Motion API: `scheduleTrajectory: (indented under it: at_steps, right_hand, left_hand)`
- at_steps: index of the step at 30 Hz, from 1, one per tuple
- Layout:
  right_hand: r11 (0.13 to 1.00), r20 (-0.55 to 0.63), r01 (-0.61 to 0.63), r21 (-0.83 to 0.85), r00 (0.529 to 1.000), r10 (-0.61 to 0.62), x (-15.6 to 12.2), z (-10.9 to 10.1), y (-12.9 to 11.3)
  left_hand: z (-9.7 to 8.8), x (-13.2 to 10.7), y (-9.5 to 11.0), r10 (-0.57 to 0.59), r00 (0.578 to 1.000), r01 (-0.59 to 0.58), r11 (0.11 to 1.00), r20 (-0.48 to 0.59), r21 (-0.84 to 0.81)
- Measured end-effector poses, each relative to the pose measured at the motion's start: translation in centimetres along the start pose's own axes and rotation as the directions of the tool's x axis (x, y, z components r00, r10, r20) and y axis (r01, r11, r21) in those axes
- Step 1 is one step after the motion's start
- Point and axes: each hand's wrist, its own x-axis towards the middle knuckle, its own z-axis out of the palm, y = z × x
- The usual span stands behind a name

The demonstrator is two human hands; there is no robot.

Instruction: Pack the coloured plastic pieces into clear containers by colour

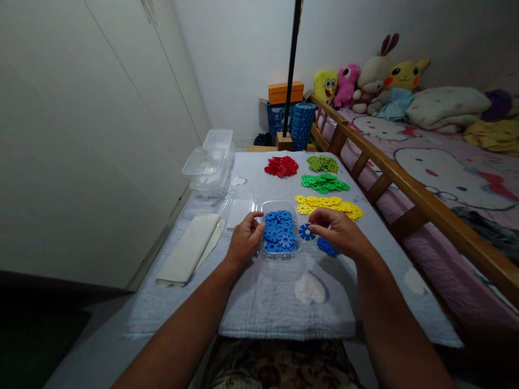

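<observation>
A clear plastic container (283, 255) stands in front of me, filled with light blue snowflake discs (279, 229). At its left wall is my left hand (245, 237), with thumb and curled fingers gripping the rim. My right hand (336, 229) pinches a dark blue snowflake disc (303, 234) by its edge, just right of the container. Under and beside that hand lies a small pile of dark blue discs (325, 247), partly hidden by it. Yellow discs (324, 203) lie in rows just beyond the right hand.
Farther back are piles of red discs (281, 166), green discs (324, 183) and olive-green discs (323, 163). A lid (240, 212), stacked clear containers (211, 170) and folded cream paper (188, 251) lie to the left. A wooden bed rail (387, 175) borders the right side.
</observation>
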Motion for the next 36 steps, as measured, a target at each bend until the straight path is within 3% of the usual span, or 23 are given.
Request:
scheduleTrajectory:
  at_steps: [4,8,11,15,20,23,28,32,36]
  right_hand:
    - [0.979,0.059,0.136,-0.154,0.99,-0.128,1.2,3.5,-2.2]
    - [0.943,0.088,0.196,-0.268,0.98,-0.179,1.6,5.4,-2.0]
    - [0.948,-0.015,0.164,-0.272,0.985,-0.174,1.4,4.0,-0.6]
    - [0.957,-0.171,-0.001,-0.289,0.984,-0.05,0.3,-0.1,1.8]
    - [0.914,-0.071,-0.201,-0.353,0.98,0.188,-2.5,-3.6,4.9]
    - [0.889,-0.024,-0.24,-0.39,0.968,0.251,-3.9,-3.8,6.6]
    - [0.88,-0.033,-0.2,-0.431,0.978,0.207,-4.5,-2.9,8.0]
    - [0.892,-0.076,-0.229,-0.39,0.973,0.216,-4.4,-2.7,7.7]
    - [0.908,-0.006,-0.259,-0.328,0.962,0.272,-4.4,-3.8,6.3]
  left_hand:
    - [0.0,0.0,0.0,-0.01,1.0,0.01,1.0,0.004,-0.011]
    - [-0.1,0.0,0.1,-0.014,1.0,0.014,1.0,0.014,-0.009]
    - [-0.1,0.0,0.2,-0.016,1.0,0.016,1.0,0.008,-0.007]
    - [-0.1,0.0,0.1,-0.007,1.0,0.007,1.0,0.005,-0.01]
    - [0.0,0.0,-0.1,0.005,1.0,-0.005,1.0,0.007,0.015]
    - [-0.1,0.0,-0.1,0.009,1.0,-0.009,1.0,0.01,0.011]
    - [-0.1,0.1,-0.2,0.008,1.0,-0.008,1.0,0.005,0.025]
    - [-0.1,0.0,-0.1,0.005,1.0,-0.005,0.999,0.004,0.042]
    - [-0.1,0.1,0.0,0.009,1.0,-0.009,0.999,0.009,0.036]
